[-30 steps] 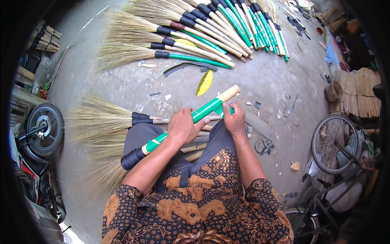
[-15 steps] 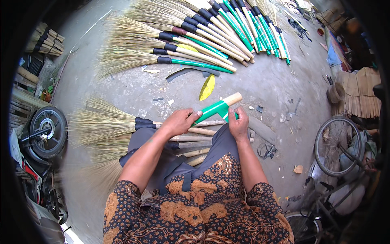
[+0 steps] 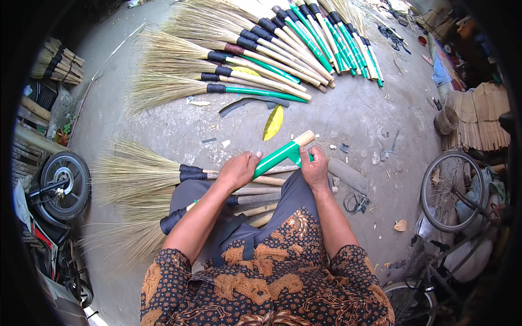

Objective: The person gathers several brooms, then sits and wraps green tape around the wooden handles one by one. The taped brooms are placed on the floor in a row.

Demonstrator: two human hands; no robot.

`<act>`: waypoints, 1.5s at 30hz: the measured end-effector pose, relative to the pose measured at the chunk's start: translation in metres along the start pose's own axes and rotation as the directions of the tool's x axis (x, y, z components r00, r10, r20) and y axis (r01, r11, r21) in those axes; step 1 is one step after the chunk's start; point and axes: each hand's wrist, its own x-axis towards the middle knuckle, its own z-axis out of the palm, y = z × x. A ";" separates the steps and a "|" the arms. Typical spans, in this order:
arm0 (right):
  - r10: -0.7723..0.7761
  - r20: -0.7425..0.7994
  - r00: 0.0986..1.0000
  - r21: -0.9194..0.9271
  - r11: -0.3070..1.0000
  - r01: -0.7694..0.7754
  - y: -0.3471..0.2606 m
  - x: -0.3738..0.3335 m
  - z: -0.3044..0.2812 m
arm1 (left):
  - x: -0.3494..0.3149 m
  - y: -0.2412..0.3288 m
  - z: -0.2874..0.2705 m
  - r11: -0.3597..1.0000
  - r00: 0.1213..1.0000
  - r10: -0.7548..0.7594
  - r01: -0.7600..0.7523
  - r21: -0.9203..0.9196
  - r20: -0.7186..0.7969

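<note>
Left hand: closed around the broom handle, knuckles up; the fingers curl under the stick and are out of sight.
Right hand: closed on the same handle nearer its bare wooden tip, pinching a loose flap of green wrap; the fingertips are hidden behind the flap.
Broom handle: slants across the lap from lower left to upper right. The upper stretch is green, the end plain wood. The middle part is covered by the left forearm.
Broom head: its black collar shows by the left knee; the straw beyond blurs into the others and its edge cannot be made out.
Unwrapped brooms: lying on the floor just left of the lap, handles running under the held one, partly hidden by hands and legs.
Finished brooms: a fanned row well beyond the hands, upper ones cut off by the picture's rim.
Yellow leaf-like piece: on the concrete floor between the row and the hands.
Wheel: at the far left, bent by the lens.
Bicycle wheel: right side, partly lost in the dark rim.
</note>
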 end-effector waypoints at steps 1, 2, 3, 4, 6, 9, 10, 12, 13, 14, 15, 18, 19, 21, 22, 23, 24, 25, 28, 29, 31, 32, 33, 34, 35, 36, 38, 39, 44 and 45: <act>0.009 -0.004 1.000 -0.013 1.000 -0.009 -0.001 0.001 0.002 | -0.005 0.005 0.002 0.986 0.990 0.100 -0.085 0.147 -0.098; 0.031 0.007 0.999 -0.034 0.999 -0.031 -0.002 0.002 0.003 | -0.010 0.010 0.005 0.944 0.968 0.202 -0.153 0.291 -0.146; 0.023 0.007 1.000 -0.029 0.999 -0.023 -0.003 0.003 0.003 | -0.014 0.013 0.003 0.889 0.943 0.304 -0.231 0.395 -0.134; 0.004 -0.008 1.000 -0.004 1.000 -0.004 -0.003 0.004 0.003 | -0.015 0.016 0.002 0.898 0.930 0.317 -0.232 0.374 -0.184; 0.024 0.005 1.000 0.027 0.999 -0.024 -0.004 0.005 0.002 | -0.015 0.018 -0.003 0.921 0.953 0.274 -0.220 0.321 -0.132; -0.032 -0.007 0.999 0.002 0.999 0.032 -0.004 0.005 0.001 | -0.010 0.018 -0.005 0.997 0.984 0.076 -0.071 -0.034 0.163; -0.010 -0.011 1.000 -0.008 1.000 0.010 -0.003 0.005 0.000 | -0.008 0.018 -0.006 0.994 0.981 -0.016 0.036 -0.101 0.194; 0.025 0.008 1.000 -0.002 1.000 -0.025 -0.002 0.005 0.000 | -0.006 0.021 0.000 0.962 0.992 0.124 -0.115 0.246 -0.024; 0.063 0.046 0.997 -0.008 0.998 -0.062 -0.002 0.005 0.000 | -0.006 0.024 0.002 0.907 0.963 0.222 -0.148 0.395 -0.150; 0.028 -0.006 1.000 0.010 1.000 -0.028 -0.001 0.004 -0.001 | -0.010 0.027 0.008 0.831 0.919 0.316 -0.149 0.536 -0.234; 0.016 -0.026 1.000 0.023 1.000 -0.016 0.000 0.004 -0.003 | -0.008 0.029 0.003 0.884 0.918 0.292 -0.153 0.442 -0.267; -0.066 -0.051 0.997 0.003 0.998 0.066 0.001 0.003 -0.009 | -0.007 0.033 -0.003 0.933 0.968 0.221 -0.176 0.313 -0.116; -0.088 -0.101 0.991 -0.020 0.996 0.087 0.001 0.002 -0.009 | -0.007 0.033 -0.003 0.999 0.988 -0.020 0.024 -0.023 0.151; -0.028 -0.031 0.999 0.005 1.000 0.028 -0.001 0.001 -0.010 | -0.004 0.029 -0.005 0.998 0.974 0.059 -0.054 -0.029 0.216; 0.020 -0.015 1.000 0.006 1.000 -0.020 -0.001 0.001 -0.010 | 0.000 0.028 -0.007 0.978 0.986 0.150 -0.160 0.135 0.075; 0.019 -0.042 0.999 0.012 1.000 -0.018 -0.002 0.002 -0.010 | -0.001 0.025 -0.004 0.944 0.971 0.233 -0.216 0.249 -0.044; 0.024 -0.055 0.998 0.012 1.000 -0.024 -0.003 0.002 -0.010 | -0.002 0.025 0.002 0.896 0.915 0.337 -0.240 0.375 -0.220; 0.036 -0.021 0.999 0.014 0.999 -0.036 -0.003 0.003 -0.011 | 0.001 0.024 -0.002 0.836 0.846 0.431 -0.242 0.493 -0.315; -0.041 -0.097 0.994 0.028 0.999 0.044 -0.003 0.006 -0.015 | 0.001 0.030 -0.001 0.917 0.938 0.300 -0.233 0.324 -0.175; -0.074 -0.073 0.995 0.016 0.997 0.075 -0.003 0.006 -0.014 | 0.003 0.035 -0.004 1.000 0.995 0.026 -0.025 -0.005 0.101; -0.075 -0.099 0.992 -0.026 0.997 0.073 -0.001 0.007 -0.014 | 0.001 0.045 -0.003 0.991 0.965 -0.035 0.067 -0.117 0.260; -0.055 -0.064 0.996 -0.019 0.998 0.054 0.001 0.008 -0.014 | 0.003 0.049 -0.007 0.981 0.970 -0.086 0.122 -0.149 0.229; -0.015 -0.047 0.999 -0.028 1.000 0.014 0.002 0.008 -0.013 | -0.001 0.053 0.001 0.979 0.998 0.002 -0.016 0.202 0.068; 0.063 0.001 0.998 -0.046 0.997 -0.063 0.003 0.007 -0.012 | -0.001 0.055 0.003 0.953 0.991 0.119 -0.097 0.288 -0.059; 0.021 -0.044 0.999 -0.020 1.000 -0.022 0.005 0.007 -0.013 | -0.002 0.054 0.006 0.908 0.952 0.238 -0.146 0.392 -0.195; 0.011 -0.063 0.998 0.002 1.000 -0.011 0.006 0.006 -0.014 | -0.004 0.052 0.011 0.846 0.885 0.354 -0.166 0.506 -0.303; -0.033 -0.073 0.997 -0.004 0.999 0.033 0.009 0.005 -0.018 | 0.000 0.044 0.012 0.938 0.956 0.238 -0.181 0.295 -0.171; -0.070 -0.068 0.995 -0.038 0.997 0.067 0.010 0.005 -0.020 | 0.005 0.039 0.009 0.984 0.993 0.120 -0.119 0.130 -0.002; -0.047 -0.081 0.996 -0.097 0.994 0.039 0.010 0.003 -0.020 | 0.008 0.034 0.014 0.961 0.991 0.092 -0.113 0.253 0.094; -0.002 -0.078 0.997 -0.082 0.997 -0.005 0.010 0.002 -0.020 | 0.004 0.038 0.019 0.903 0.994 0.105 -0.096 0.418 0.000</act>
